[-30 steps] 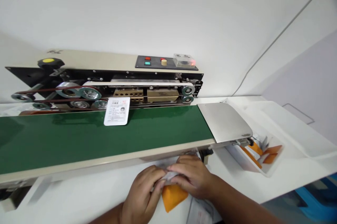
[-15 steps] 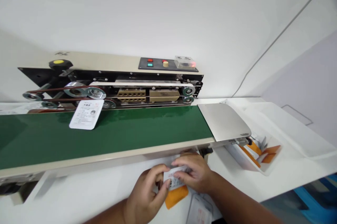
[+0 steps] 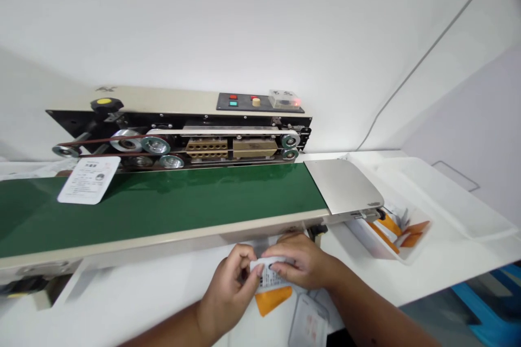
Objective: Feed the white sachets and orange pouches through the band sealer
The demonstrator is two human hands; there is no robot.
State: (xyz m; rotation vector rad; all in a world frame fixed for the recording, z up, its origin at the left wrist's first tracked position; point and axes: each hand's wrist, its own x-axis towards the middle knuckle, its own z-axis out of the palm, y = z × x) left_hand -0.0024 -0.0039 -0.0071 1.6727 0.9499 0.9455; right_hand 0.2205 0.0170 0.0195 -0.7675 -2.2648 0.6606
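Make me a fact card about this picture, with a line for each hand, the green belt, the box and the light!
Left hand: the left hand pinches the left end of a small white packet
Right hand: the right hand holds the packet's other end
Below the packet: an orange piece; whether they are joined, I can't tell
Green belt: the green belt has a white printed packet towards its left end
Box: a white box holds orange and white pieces
Light: a red light glows

A grey cable (image 3: 450,26) slants down the white wall (image 3: 228,26).
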